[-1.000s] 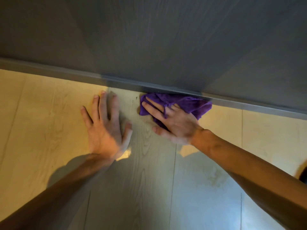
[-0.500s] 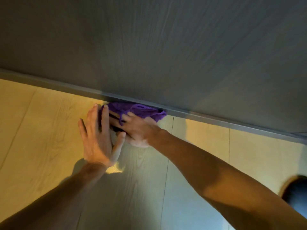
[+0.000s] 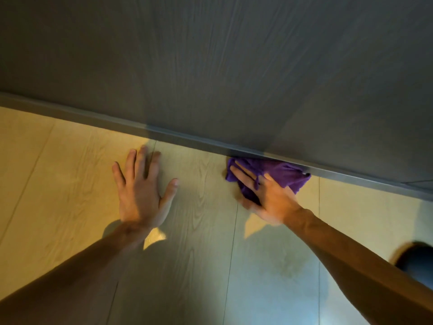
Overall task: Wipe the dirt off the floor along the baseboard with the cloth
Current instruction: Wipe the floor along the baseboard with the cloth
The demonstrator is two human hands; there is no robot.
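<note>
A crumpled purple cloth [image 3: 284, 173] lies on the pale wood-grain floor [image 3: 201, 231], pushed right up against the grey baseboard [image 3: 187, 137]. My right hand [image 3: 264, 195] presses down on the cloth, fingers spread across it and pointing up-left, covering its near half. My left hand [image 3: 143, 191] rests flat on the bare floor well to the left of the cloth, fingers apart, holding nothing. Both forearms reach in from the bottom of the view.
A dark grey wood-grain wall [image 3: 234, 66] fills the upper half above the baseboard. A dark rounded shape [image 3: 417, 261] sits at the right edge. Warm light falls on the floor to the left; my shadow covers the middle.
My right hand has slid the cloth to the right along the baseboard, away from my left hand, after sweeping left up against it half a second ago. The left hand stays planted.
</note>
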